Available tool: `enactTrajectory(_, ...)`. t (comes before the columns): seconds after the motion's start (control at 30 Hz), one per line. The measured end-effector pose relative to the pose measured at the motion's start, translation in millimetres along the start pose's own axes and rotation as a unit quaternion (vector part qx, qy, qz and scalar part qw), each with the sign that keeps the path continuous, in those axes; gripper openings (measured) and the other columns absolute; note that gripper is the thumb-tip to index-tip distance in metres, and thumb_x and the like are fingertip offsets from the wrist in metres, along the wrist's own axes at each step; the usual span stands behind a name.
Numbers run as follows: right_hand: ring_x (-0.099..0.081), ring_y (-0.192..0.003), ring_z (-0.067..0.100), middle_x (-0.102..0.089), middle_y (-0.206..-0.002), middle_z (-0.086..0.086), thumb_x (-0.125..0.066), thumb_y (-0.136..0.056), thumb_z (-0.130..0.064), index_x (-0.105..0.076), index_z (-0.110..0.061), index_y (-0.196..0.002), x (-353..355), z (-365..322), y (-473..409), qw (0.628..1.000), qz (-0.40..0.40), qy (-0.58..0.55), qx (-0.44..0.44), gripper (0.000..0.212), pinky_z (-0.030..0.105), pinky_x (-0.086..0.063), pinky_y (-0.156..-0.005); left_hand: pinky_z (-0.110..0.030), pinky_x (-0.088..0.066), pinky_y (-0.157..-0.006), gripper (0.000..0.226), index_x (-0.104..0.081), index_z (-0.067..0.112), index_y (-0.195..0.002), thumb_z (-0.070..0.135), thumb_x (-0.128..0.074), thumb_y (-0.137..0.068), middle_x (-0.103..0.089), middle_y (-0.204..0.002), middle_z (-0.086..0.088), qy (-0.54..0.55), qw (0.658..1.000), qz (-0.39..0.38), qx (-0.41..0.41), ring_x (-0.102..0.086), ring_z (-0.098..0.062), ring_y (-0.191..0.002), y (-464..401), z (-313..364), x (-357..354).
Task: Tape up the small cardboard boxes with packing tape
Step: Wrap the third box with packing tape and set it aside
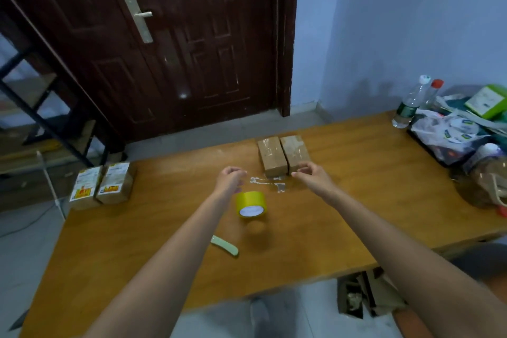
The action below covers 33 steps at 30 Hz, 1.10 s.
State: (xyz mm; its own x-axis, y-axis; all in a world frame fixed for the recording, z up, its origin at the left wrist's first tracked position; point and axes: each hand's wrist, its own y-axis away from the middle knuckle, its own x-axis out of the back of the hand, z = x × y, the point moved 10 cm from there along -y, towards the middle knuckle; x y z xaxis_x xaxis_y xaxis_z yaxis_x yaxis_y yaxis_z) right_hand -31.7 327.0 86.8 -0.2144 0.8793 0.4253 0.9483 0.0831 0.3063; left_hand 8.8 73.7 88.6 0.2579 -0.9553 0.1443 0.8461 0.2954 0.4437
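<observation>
Mid-table, hands (pixel 270 176) apart, loosely curled, empty, tape roll (pixel 250 204) between, taped boxes (pixel 283 155) beyond.

No text can be read anywhere. The two cardboard boxes (pixel 102 183) at the left edge of the frame carry white labels with red and yellow print, and the green box (pixel 487 100) at the upper right bears a pale label; all are too blurred to make out.

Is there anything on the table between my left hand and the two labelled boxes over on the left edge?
Nothing visible. Bare table runs from the left hand to the labelled boxes. The tape roll sits nearer you, off that path.
</observation>
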Motion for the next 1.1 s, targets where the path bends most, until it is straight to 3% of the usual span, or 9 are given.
enactTrajectory(0.37,-0.056,-0.109,0.017,-0.06,-0.124,0.004,-0.064,-0.091,-0.032,-0.052,-0.016,-0.134,-7,6,-92,0.997,-0.03,0.061,-0.034,0.048,0.031,-0.049,-0.092,-0.026,-0.041,-0.061,0.011,-0.054,0.016,-0.085,0.011,-0.06,-0.093,-0.053,-0.079,-0.003,-0.015,0.999,-0.025,0.036,-0.049,-0.015,-0.069,-106,-12,-47)
enactTrajectory(0.5,-0.054,-0.104,0.013,-0.059,-0.125,0.004,-0.063,-0.092,-0.026,-0.051,-0.013,-0.134,-18,9,-118,0.995,-0.052,0.078,-0.033,0.046,0.021,-0.045,-0.078,-0.028,-0.044,-0.064,0.007,-0.054,0.011,-0.098,0.013,-0.059,-0.093,-0.056,-0.088,-0.004,-0.049,0.996,-0.035,0.066,-0.053,-0.017,-0.079,-133,-26,-67)
enactTrajectory(0.67,-0.052,-0.122,0.018,-0.056,-0.135,0.002,-0.065,-0.09,-0.033,-0.05,-0.016,-0.137,-32,11,-143,0.989,-0.081,0.124,-0.006,0.052,0.04,-0.045,-0.103,-0.033,-0.045,-0.079,0.009,-0.053,0.01,-0.1,0.014,-0.058,-0.093,-0.056,-0.096,-0.007,-0.097,0.99,-0.013,0.101,-0.052,-0.021,-0.089,-153,-45,-77)
enactTrajectory(0.93,-0.048,-0.125,0.02,-0.053,-0.137,0.002,-0.063,-0.089,-0.032,-0.046,-0.018,-0.14,-46,15,-160,0.969,-0.133,0.204,0.034,0.055,0.041,-0.044,-0.104,-0.039,-0.046,-0.097,0.04,-0.049,0.002,-0.128,0.018,-0.06,-0.093,-0.056,-0.122,-0.015,-0.151,0.978,0.006,0.14,-0.054,-0.028,-0.109,-168,-60,-90)
enactTrajectory(1.03,-0.046,-0.125,0.022,-0.054,-0.134,0.002,-0.063,-0.088,-0.034,-0.046,-0.018,-0.139,-49,19,-163,0.957,-0.155,0.241,0.043,0.056,0.041,-0.044,-0.104,-0.038,-0.045,-0.093,0.035,-0.05,0.004,-0.123,0.018,-0.06,-0.093,-0.056,-0.119,-0.015,-0.157,0.976,0.014,0.15,-0.055,-0.027,-0.108,-168,-65,-93)
enactTrajectory(1.1,-0.046,-0.123,0.022,-0.055,-0.131,0.002,-0.063,-0.087,-0.034,-0.048,-0.019,-0.137,-51,20,-164,0.953,-0.163,0.252,0.047,0.054,0.041,-0.044,-0.103,-0.033,-0.041,-0.082,0.032,-0.051,0.004,-0.122,0.017,-0.059,-0.093,-0.055,-0.115,-0.013,-0.163,0.975,0.02,0.15,-0.051,-0.023,-0.1,-167,-68,-95)
